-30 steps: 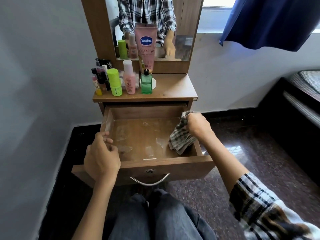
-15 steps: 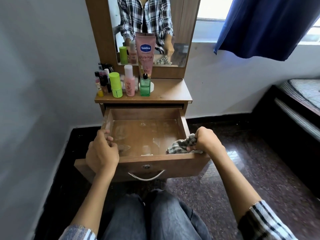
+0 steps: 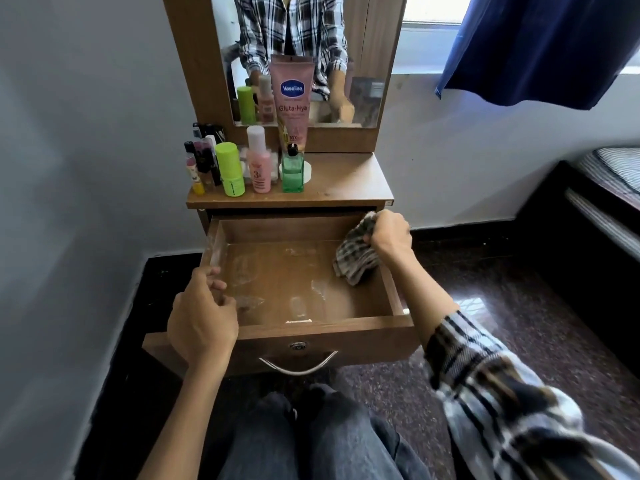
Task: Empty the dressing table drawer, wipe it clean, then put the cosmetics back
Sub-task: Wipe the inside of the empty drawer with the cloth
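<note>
Drawer (image 3: pixel 311 327) pulled out below the dressing table top (image 3: pixel 346 188), emptied, its floor smeared.
A checked cloth (image 3: pixel 353 258) is gripped by the right hand (image 3: pixel 389 233) at the drawer's back-right corner; the front-left rim is held by the left hand (image 3: pixel 202 320).

Bedroom: dressing table (image 3: pixel 349 188), bed (image 3: pixel 609 188)

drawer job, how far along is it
Emptying looks done: the drawer holds no cosmetics, and the bottles and tubes stand on the tabletop. Wiping is in hand: the right hand grips a checked cloth against the drawer's right inner side, while the left hand holds its front left corner. Pale smears remain on the drawer floor, so more wiping is left, then putting the cosmetics back.
</note>
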